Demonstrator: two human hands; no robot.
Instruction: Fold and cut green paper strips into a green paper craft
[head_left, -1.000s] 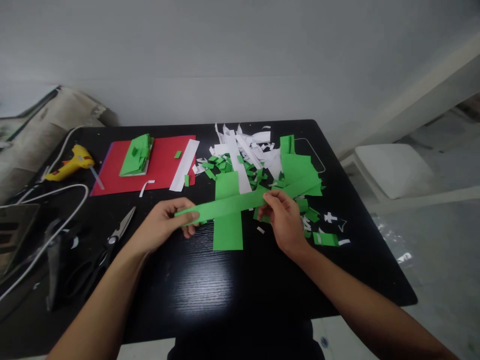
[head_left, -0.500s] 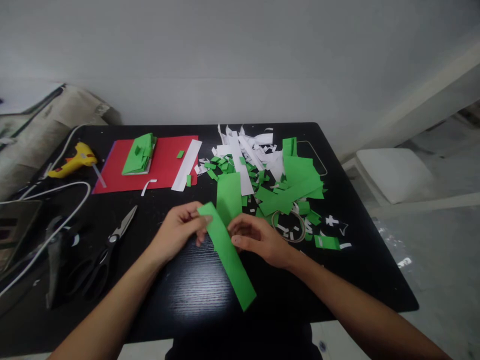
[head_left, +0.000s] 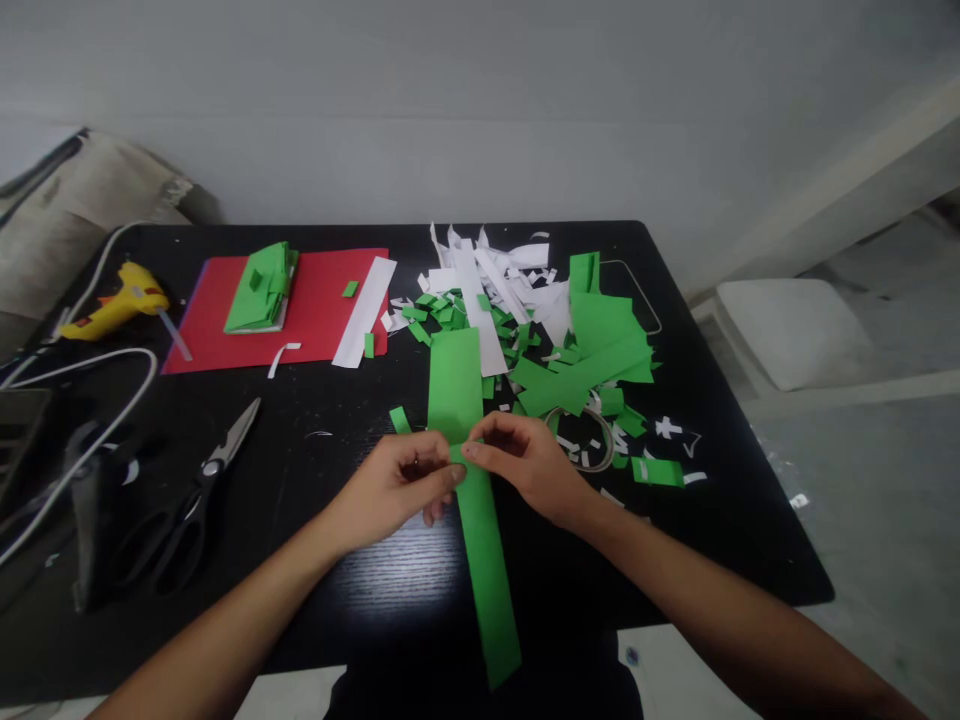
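A long green paper strip (head_left: 487,560) runs from between my hands toward me, past the near edge of the black table (head_left: 352,590). My left hand (head_left: 401,488) and my right hand (head_left: 525,465) both pinch the strip's far end, fingertips almost touching. Just beyond them lies a wider green paper rectangle (head_left: 454,380). A small green scrap (head_left: 400,419) sits left of it.
A pile of green and white paper offcuts (head_left: 540,320) lies at the back right, with a tape ring (head_left: 581,440) near my right hand. Black scissors (head_left: 187,500), a red sheet (head_left: 315,310) carrying folded green paper (head_left: 259,290), a yellow glue gun (head_left: 112,305) and cables (head_left: 82,380) occupy the left.
The strip swung from lying crosswise between my hands to pointing toward me. My right hand slid along it to meet my left hand at its far end.
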